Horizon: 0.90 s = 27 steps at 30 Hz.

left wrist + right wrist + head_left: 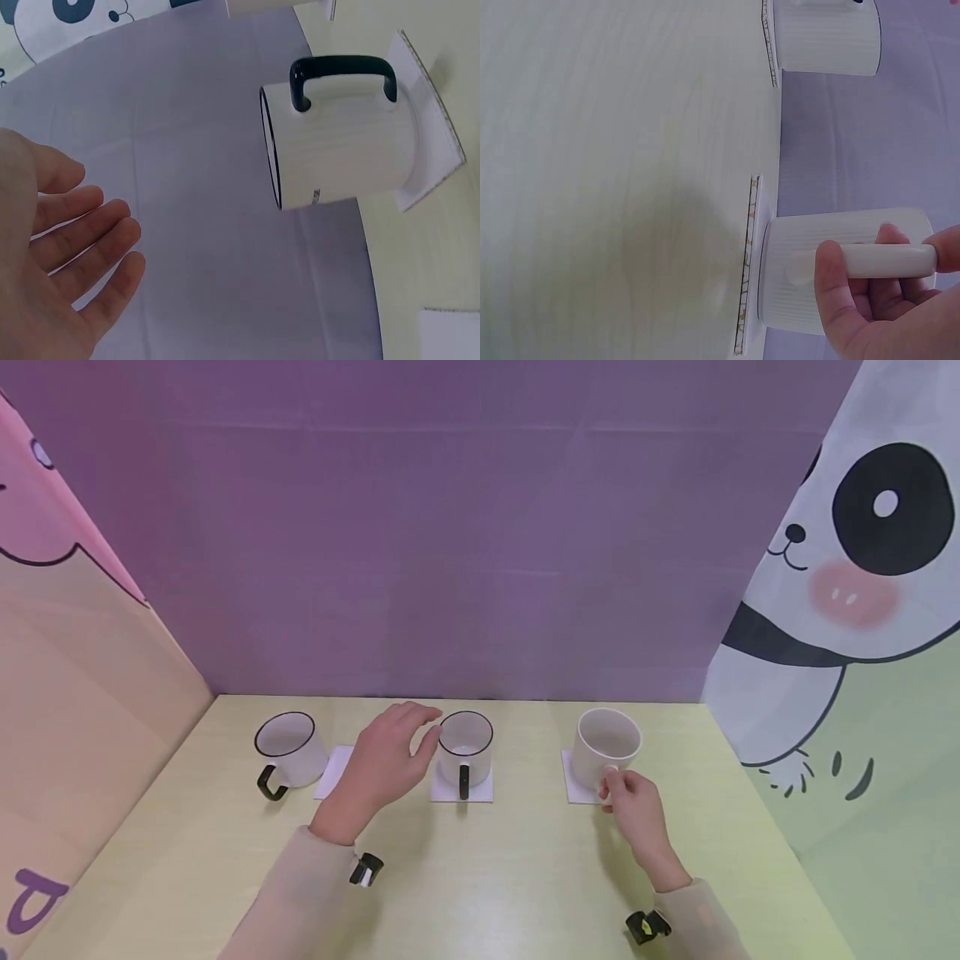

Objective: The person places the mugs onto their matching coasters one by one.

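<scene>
By its white handle (891, 260), my right hand (636, 806) grips an all-white mug (607, 739). The mug stands upright over a white square coaster (570, 777) on the right, its base right at the coaster's surface in the right wrist view. My left hand (393, 752) is raised with fingers loosely extended, nearest the middle mug (345, 146). That mug is white with a black rim and black handle (464, 781), and sits upright on its own coaster (484, 789). Nothing is held in the left hand.
Another black-rimmed mug (300, 760) stands on the table at the left, beside a third coaster (333, 772) partly hidden by my left arm. A purple backdrop (465, 543) rises behind the table (510, 885), with printed panels at both sides.
</scene>
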### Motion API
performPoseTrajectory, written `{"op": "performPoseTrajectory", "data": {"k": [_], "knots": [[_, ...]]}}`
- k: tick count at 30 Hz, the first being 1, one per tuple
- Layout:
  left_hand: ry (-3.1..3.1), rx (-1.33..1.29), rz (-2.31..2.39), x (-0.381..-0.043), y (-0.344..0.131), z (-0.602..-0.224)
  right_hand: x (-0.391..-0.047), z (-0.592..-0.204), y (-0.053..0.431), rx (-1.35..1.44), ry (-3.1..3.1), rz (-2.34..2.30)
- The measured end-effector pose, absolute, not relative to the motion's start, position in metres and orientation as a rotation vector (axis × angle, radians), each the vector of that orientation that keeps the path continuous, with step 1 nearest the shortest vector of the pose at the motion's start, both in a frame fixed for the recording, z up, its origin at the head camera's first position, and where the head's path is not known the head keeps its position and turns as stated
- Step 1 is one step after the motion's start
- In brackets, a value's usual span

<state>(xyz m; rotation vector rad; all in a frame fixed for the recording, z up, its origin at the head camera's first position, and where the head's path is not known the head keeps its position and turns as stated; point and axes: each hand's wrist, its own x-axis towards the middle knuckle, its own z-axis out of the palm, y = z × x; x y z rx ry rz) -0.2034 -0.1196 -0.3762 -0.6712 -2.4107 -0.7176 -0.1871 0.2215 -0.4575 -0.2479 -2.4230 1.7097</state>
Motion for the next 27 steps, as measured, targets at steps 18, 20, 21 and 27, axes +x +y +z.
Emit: {"op": "performPoseTrajectory", "data": {"k": [18,20,21,27], "knots": [[-2.256,-0.447,-0.792,-0.204,-0.164,-0.383,-0.186,-0.458,0.222,-0.242,-2.441,1.691],[-2.258,-0.422,-0.792,-0.203,-0.167,-0.384,-0.187,-0.459,0.222,-0.240,-2.444,1.691],[-2.259,-0.411,-0.792,-0.203,-0.169,-0.386,-0.187,-0.459,0.222,-0.240,-2.444,1.689],[-2.225,-0.389,-0.823,-0.203,-0.177,-0.393,-0.188,-0.462,0.223,-0.234,-2.447,1.675]]}}
